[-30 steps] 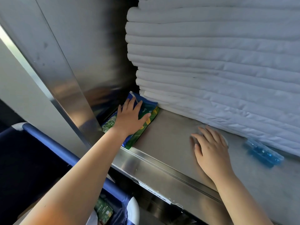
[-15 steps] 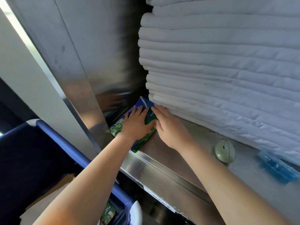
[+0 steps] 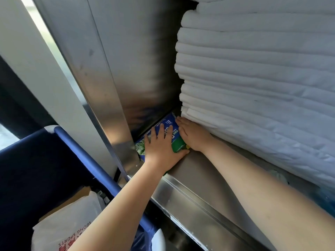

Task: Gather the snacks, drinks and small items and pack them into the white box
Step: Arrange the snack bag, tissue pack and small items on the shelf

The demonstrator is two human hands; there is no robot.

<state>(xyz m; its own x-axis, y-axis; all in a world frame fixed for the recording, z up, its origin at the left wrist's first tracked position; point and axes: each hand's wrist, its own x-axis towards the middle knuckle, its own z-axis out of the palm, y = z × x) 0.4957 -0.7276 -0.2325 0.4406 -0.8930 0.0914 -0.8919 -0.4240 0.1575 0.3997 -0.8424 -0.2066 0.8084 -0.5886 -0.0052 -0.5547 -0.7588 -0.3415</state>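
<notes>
A: Two hands are working in the corner of a steel shelf [image 3: 197,171]. A brushed metal wall [image 3: 137,57] is rising behind it, and a steel lip is running along the shelf's front edge.

B: What is sitting on the shelf?

A: One tall stack of folded white quilts [image 3: 253,84] is filling the right side. One blue and green snack pack [image 3: 170,130] is lying flat in the corner, between the wall and the stack's foot.

B: And the hands?

A: The left hand [image 3: 160,149] is lying spread and flat on top of the pack, fingers apart, pressing rather than gripping. The right hand [image 3: 193,135] is resting against the pack's right edge, just beside the quilts; its fingers are lying straight, and whether they are curling under the pack I cannot tell.

B: Anything below?

A: One cart with a blue padded rail [image 3: 87,160] is standing at lower left. One white bag [image 3: 68,221] with red print is lying inside it, cut off by the left forearm.

B: What is hard to make out?

A: Much of the pack is lying under the two hands, so its print is only partly showing. One pale rounded thing [image 3: 279,176] is peeking past the right forearm, too hidden to name. Something blue [image 3: 329,201] is showing at the right edge, blurred and cut off.
</notes>
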